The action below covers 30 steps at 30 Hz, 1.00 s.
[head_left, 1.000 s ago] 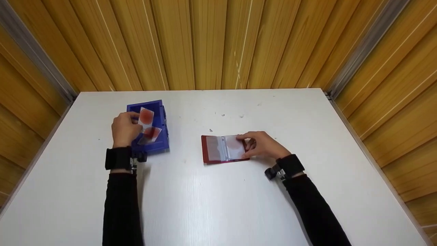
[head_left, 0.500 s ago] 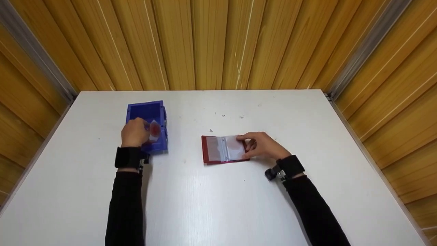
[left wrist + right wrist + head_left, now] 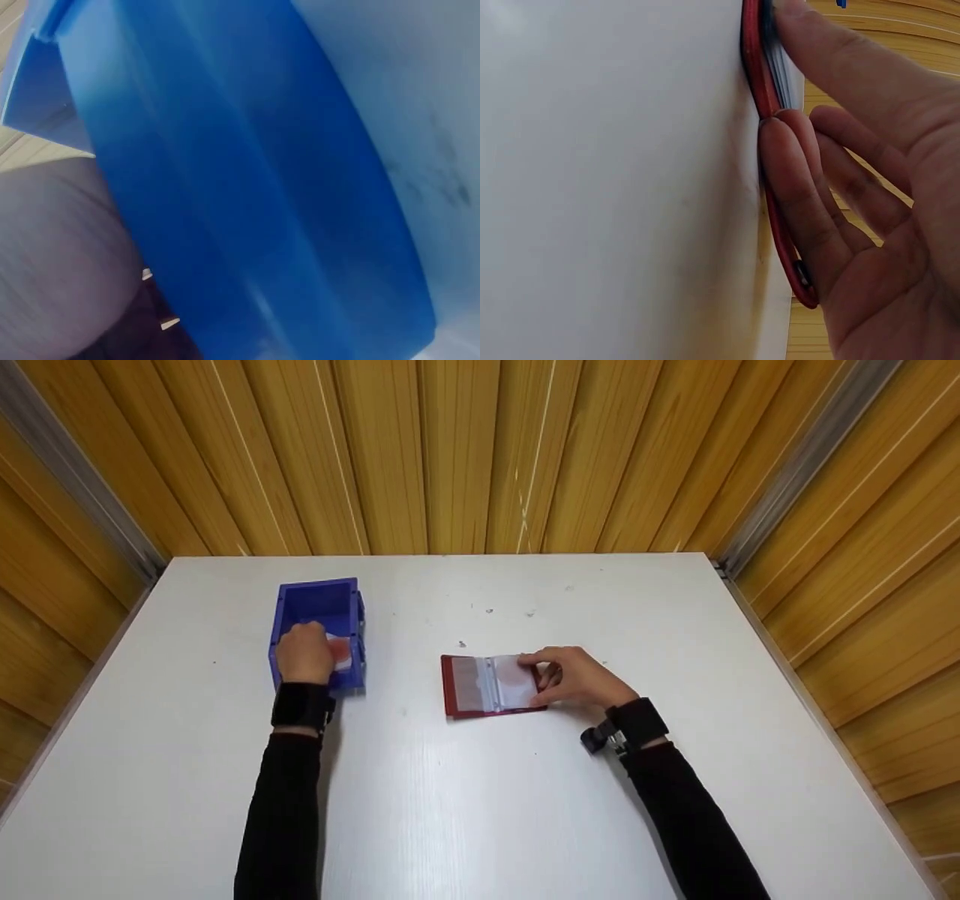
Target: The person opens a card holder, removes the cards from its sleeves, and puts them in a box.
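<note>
My left hand (image 3: 305, 652) reaches down into a blue plastic box (image 3: 319, 583) on the left, its fingers hidden inside. A pale card with a red round patch (image 3: 341, 651) shows in the box just right of the knuckles. The left wrist view is mostly filled by the blue box wall (image 3: 240, 187). Near the table's middle, a small red card holder (image 3: 450, 690) lies spread with clear sleeves showing. My right hand (image 3: 576, 675) grips its right edge, thumb and fingers at the cover and sleeves, as the right wrist view also shows (image 3: 761, 75).
Both things are on a white table (image 3: 450, 810), with bare surface between the box and the card holder. Small dark marks (image 3: 490, 610) spot the surface behind the holder. Wood-look panels (image 3: 457, 457) rise along the back and sides.
My left hand has gone from pinching a red-patched card above the box to reaching lower and slightly right inside it. The right hand and card holder have stayed in place.
</note>
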Tool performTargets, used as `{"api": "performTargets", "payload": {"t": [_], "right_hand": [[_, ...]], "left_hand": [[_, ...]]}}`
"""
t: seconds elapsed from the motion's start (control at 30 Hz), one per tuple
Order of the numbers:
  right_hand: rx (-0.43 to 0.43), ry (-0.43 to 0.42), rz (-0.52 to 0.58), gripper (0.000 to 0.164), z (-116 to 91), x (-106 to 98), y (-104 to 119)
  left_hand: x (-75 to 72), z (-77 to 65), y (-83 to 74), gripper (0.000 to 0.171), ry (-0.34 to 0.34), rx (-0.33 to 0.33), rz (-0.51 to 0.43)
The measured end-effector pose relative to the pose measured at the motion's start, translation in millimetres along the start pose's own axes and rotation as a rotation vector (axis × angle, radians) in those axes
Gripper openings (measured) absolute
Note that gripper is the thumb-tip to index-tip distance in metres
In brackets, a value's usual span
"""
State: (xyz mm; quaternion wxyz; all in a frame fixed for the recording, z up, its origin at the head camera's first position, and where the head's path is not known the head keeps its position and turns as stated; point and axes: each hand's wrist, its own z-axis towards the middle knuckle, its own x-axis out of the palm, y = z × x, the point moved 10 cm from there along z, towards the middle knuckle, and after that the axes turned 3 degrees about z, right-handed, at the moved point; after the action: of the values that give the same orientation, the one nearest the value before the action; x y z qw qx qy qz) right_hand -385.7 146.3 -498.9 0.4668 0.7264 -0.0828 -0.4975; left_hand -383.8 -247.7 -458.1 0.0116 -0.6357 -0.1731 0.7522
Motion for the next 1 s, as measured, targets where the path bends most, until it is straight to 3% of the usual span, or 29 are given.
{"api": "performTargets", "payload": {"t": [0.23, 0.47, 0.6, 0.8, 0.9, 1.0], "right_hand": [[0.011, 0.000, -0.008, 0.070, 0.8, -1.3, -0.6], [0.023, -0.006, 0.003, 0.070, 1.6, 0.0, -2.8], [0.014, 0.002, 0.009, 0.070, 1.9, 1.0, -1.7], [0.002, 0.008, 0.003, 0.069, 1.3, -0.1, 0.7], [-0.001, 0.005, 0.004, 0.069, 0.6, -0.6, 1.1], [0.000, 0.005, 0.000, 0.070, -0.1, 0.1, 1.1]], "left_hand": [[-0.1, 0.1, -1.2, 0.025, -0.005, -0.019, 0.005], [-5.9, -2.2, -3.9, 0.020, -0.055, -0.014, 0.008], [-23.2, -3.2, -8.8, 0.019, -0.133, -0.004, -0.008], [-70.0, -9.0, -29.5, 0.026, -0.334, 0.016, -0.158], [-86.8, -16.7, -45.9, 0.027, -0.408, 0.071, -0.234], [-90.7, -24.2, -64.1, 0.025, -0.395, 0.162, -0.298]]}}
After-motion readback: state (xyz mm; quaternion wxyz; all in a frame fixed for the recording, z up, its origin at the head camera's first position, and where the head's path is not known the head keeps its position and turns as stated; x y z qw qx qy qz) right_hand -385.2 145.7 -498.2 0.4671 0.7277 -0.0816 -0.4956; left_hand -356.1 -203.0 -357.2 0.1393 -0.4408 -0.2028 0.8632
